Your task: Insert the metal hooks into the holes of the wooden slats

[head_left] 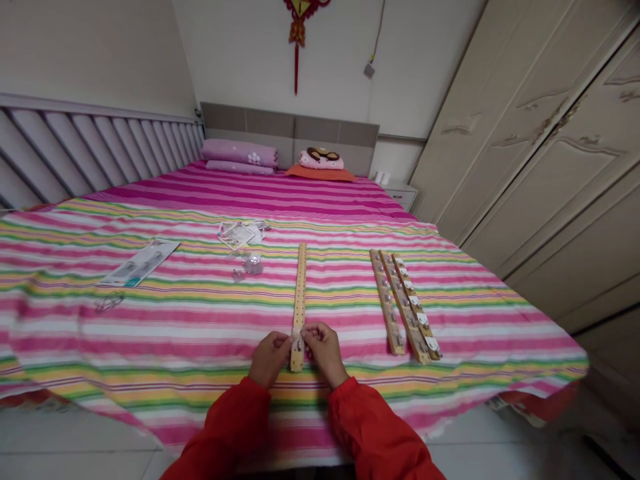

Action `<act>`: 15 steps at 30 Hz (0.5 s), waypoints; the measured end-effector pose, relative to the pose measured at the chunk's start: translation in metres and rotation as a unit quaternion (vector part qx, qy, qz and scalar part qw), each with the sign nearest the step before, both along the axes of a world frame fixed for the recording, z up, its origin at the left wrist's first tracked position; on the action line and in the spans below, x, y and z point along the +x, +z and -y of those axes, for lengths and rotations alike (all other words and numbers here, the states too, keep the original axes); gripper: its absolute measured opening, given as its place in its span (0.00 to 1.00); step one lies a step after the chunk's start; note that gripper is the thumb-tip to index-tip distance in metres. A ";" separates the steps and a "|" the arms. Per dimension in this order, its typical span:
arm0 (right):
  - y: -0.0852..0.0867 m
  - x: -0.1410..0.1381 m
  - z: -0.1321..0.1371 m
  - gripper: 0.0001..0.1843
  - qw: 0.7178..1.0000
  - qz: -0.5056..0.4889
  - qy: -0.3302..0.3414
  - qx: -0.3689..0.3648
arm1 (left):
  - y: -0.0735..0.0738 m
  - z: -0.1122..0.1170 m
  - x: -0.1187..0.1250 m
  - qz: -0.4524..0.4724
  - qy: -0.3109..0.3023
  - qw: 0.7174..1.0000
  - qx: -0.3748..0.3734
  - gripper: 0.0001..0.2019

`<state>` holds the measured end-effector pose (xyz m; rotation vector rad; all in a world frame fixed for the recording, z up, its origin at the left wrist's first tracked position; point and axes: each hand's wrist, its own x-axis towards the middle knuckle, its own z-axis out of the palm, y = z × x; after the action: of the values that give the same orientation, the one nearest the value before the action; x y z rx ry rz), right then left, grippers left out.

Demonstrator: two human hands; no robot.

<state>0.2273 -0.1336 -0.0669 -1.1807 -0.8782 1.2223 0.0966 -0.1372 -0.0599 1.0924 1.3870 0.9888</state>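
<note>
A pale wooden strip (300, 287) with rows of small holes lies lengthwise on the striped sheet in front of me. Near its closer end sits a clear adhesive hook (298, 345) with a metal part. My left hand (271, 355) pinches the hook's left edge with closed fingers. From the right, the fingertips of my right hand (323, 347) close on its upper right edge. Whether the hook is stuck to the wood cannot be made out. Loose clear hooks (253, 264) lie in a small heap beyond my left hand.
To the right lie three wooden strips (400, 303) bearing clear and white hooks. White frame-like pieces (237, 233) are at the back; a flat package (143, 263) and thin wire loops (109, 302) lie left. Railing (90, 147) and wardrobe (540, 140) flank the bed.
</note>
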 end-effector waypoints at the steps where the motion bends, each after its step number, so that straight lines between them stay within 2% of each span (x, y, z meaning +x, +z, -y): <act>1: 0.000 0.000 0.000 0.18 1.000 -0.003 -0.004 0.001 | 0.001 0.001 0.000 -0.001 -0.002 1.000 -0.007 0.15; 8: -0.002 -0.001 0.013 0.21 0.999 0.019 -0.036 -0.003 | 0.007 -0.004 -0.002 0.032 -0.017 0.997 -0.062 0.16; 11: -0.003 -0.002 0.025 0.24 0.997 0.007 -0.003 -0.074 | 0.008 -0.010 -0.002 0.029 -0.022 0.996 -0.079 0.17; 15: 0.003 -0.005 0.033 0.23 0.981 -0.075 0.068 -0.168 | 0.009 -0.019 0.001 -0.008 -0.035 0.996 -0.085 0.21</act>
<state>0.2224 -0.1665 -0.0643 -1.2896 -0.6631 1.5954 0.0977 -0.1184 -0.0504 1.0167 1.4093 0.7977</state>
